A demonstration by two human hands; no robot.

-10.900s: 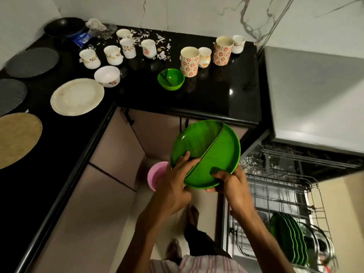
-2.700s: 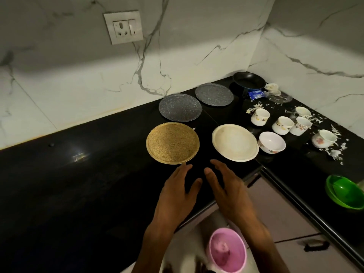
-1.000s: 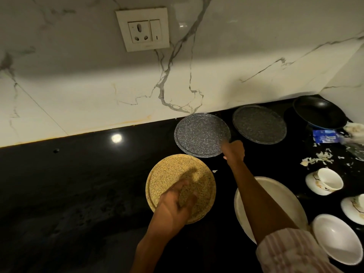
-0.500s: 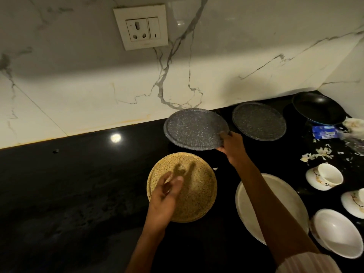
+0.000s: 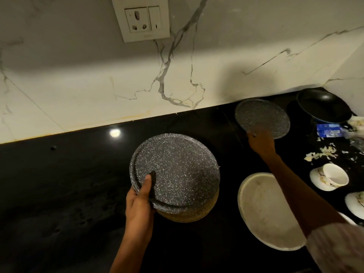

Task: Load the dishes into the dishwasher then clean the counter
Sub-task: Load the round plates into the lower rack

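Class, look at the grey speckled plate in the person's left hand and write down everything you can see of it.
The grey speckled plate is round and flat with a low raised rim, dark grey flecked with white, stone-like in look. It lies tilted on top of the tan plate, covering most of it. The left hand holds its near-left edge, thumb pressed on the upper face. Nothing lies on it.

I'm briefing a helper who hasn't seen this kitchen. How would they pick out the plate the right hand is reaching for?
Start at the white wall socket and follow the black stone counter rightward toward the corner. There, a grey speckled round plate lies flat beside the black frying pan, with the right hand at its near rim. Its twin, the other grey speckled plate, is gripped by the left hand over a tan plate.
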